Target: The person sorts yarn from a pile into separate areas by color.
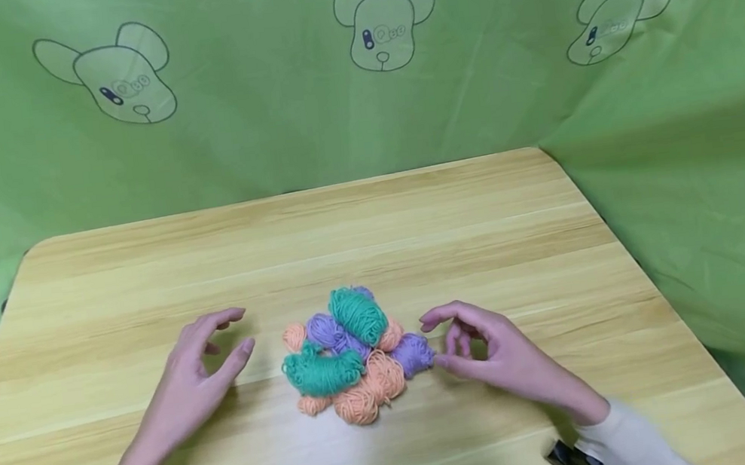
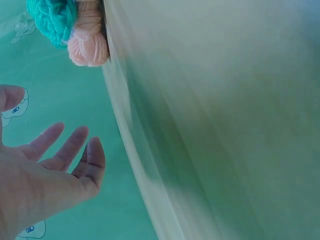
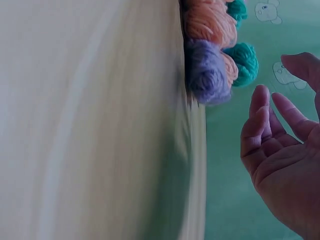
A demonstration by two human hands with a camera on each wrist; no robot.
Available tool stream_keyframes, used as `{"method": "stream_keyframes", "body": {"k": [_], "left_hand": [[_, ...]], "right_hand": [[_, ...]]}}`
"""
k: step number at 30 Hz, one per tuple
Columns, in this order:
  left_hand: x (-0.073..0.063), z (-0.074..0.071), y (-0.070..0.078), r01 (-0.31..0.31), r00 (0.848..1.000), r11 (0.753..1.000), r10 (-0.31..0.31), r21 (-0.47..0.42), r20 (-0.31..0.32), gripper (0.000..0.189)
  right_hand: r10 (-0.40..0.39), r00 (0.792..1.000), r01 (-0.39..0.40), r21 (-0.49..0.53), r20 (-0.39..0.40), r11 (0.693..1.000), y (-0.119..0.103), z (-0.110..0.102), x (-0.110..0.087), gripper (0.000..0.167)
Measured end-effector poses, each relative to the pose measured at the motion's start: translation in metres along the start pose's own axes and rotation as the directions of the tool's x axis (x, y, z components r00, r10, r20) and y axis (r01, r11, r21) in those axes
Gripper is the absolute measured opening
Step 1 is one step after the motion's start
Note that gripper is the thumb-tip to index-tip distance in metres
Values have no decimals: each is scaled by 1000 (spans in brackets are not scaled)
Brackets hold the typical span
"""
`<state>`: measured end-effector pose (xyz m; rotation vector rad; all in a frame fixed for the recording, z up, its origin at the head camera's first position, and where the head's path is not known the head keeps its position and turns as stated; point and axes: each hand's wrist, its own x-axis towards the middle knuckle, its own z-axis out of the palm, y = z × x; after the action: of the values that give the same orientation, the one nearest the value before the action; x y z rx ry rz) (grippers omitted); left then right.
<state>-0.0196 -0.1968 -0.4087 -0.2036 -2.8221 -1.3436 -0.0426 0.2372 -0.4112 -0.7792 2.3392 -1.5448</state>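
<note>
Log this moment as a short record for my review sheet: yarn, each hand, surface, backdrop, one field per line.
Yarn: one loose pile of small wound bundles
Colours: two teal bundles on top, with purple bundles and peach balls among and around them
Left hand: left of the pile, apart from it, holding nothing
Right hand: beside the rightmost purple bundle, fingers bent, holding nothing
Surface: wood-grain tabletop
Backdrop: green cloth printed with outlined animal heads
</note>
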Motion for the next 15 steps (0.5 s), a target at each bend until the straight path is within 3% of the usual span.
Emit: {"method": "stream_keyframes", "body": {"k": [6,15], "left_hand": [[8,5,0,9,1000,997,-7,-81,25,46],[13,8,1,8,998,992,1,-126,69,44]], "right_hand": [[14,999,-15,20,42,1000,0,6,2,50],[-53,995,50,45,82,998,-3,21,9,49]]}}
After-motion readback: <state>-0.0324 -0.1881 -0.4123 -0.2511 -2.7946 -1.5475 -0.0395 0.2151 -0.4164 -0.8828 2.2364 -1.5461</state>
